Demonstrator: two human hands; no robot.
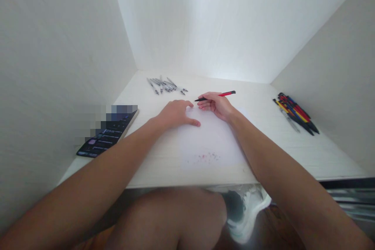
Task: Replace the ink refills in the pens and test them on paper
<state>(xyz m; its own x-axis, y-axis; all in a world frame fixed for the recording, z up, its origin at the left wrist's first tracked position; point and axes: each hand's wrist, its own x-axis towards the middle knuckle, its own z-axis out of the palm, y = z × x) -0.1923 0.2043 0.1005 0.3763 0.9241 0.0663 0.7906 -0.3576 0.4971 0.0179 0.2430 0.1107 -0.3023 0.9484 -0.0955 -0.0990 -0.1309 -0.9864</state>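
Observation:
A red and black pen point(227, 93) lies in the grip of my right hand point(215, 104), its black tip pointing left over the top of a white sheet of paper point(211, 136). My left hand point(177, 112) rests at the paper's upper left, thumb and fingers spread apart, with nothing in it. Small dark and red marks dot the lower part of the sheet, and faint ones show near the left fingertips. Behind the left hand lies a loose pile of clear pens point(166, 85) with dark ends.
On the right of the white desk point(152, 156) lies a bunch of red, blue, yellow and black pens point(295, 113), with a clear one beside them. A phone or tablet point(108, 136) leans at the left wall. White walls enclose three sides. My legs are below the front edge.

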